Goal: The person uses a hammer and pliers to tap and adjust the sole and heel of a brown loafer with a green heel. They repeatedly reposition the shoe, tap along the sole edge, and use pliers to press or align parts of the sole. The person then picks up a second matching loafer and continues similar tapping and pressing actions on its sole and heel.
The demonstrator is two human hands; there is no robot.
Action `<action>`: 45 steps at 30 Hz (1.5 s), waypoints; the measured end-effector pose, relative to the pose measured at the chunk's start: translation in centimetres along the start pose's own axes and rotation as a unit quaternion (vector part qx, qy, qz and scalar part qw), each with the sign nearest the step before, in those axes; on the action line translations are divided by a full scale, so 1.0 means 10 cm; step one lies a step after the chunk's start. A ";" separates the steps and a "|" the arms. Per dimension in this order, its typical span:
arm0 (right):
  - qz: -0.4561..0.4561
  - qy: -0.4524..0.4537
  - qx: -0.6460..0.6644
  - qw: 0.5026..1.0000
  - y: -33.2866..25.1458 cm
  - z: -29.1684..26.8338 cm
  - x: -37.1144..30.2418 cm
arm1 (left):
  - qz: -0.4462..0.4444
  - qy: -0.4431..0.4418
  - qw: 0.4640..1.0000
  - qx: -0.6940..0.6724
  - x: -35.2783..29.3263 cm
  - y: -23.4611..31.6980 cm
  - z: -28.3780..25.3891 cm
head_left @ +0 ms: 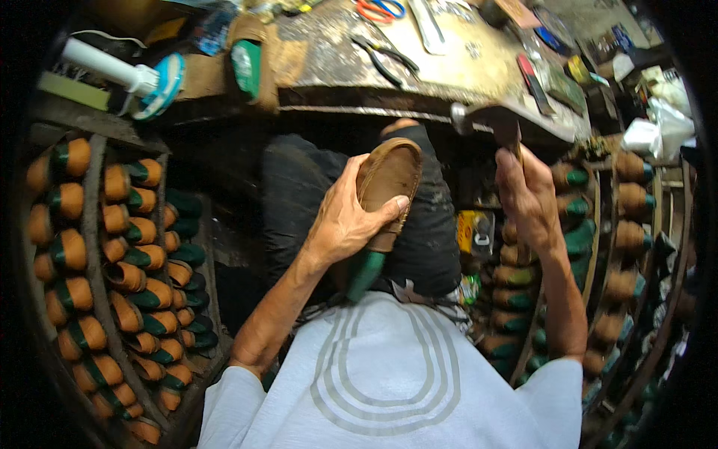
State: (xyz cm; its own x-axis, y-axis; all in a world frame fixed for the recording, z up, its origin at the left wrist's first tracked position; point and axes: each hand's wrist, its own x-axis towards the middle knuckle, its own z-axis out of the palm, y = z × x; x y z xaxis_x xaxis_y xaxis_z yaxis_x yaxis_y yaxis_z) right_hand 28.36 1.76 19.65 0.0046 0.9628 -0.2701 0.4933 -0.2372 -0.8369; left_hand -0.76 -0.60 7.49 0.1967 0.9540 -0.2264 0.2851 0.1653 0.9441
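My left hand (350, 217) is closed round a brown shoe (390, 176) and holds it over my lap, its sole side turned up. The thumb presses across the sole, and a green shoe last (366, 275) sticks out of the end nearest my body. On the right, my right hand (527, 191) grips the handle of a hammer (493, 118). The metal head is raised near the bench edge, apart from the shoe. My fingers partly hide the handle.
Ahead stands a worn workbench (321, 56) with pliers (385, 60), scissors (380, 9), a red-handled tool (534, 82) and another brown shoe on a green last (250, 67). Racks of tan shoes (82, 337) stand at left, more shoes (516, 299) at right.
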 end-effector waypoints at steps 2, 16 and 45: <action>-0.039 -0.028 -0.021 0.999 0.02 0.08 0.04 | 0.020 0.039 0.986 -0.160 -0.01 -0.07 0.01; 0.025 -0.335 -0.270 0.902 -0.54 0.25 1.14 | -0.024 0.041 0.941 -0.335 -0.04 -0.35 0.35; -0.237 -0.050 -0.095 0.966 0.78 0.67 0.09 | -0.053 -0.067 0.944 -0.319 0.09 -0.53 0.40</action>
State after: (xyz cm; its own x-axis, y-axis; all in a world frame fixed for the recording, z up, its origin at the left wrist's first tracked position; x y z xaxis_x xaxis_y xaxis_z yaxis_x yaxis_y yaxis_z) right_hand 26.42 -0.13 9.70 -0.3399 0.9379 0.0694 0.5705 0.2643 -0.7776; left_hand 1.65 -1.66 1.32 0.3284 0.8903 -0.3156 -0.3038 0.4159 0.8572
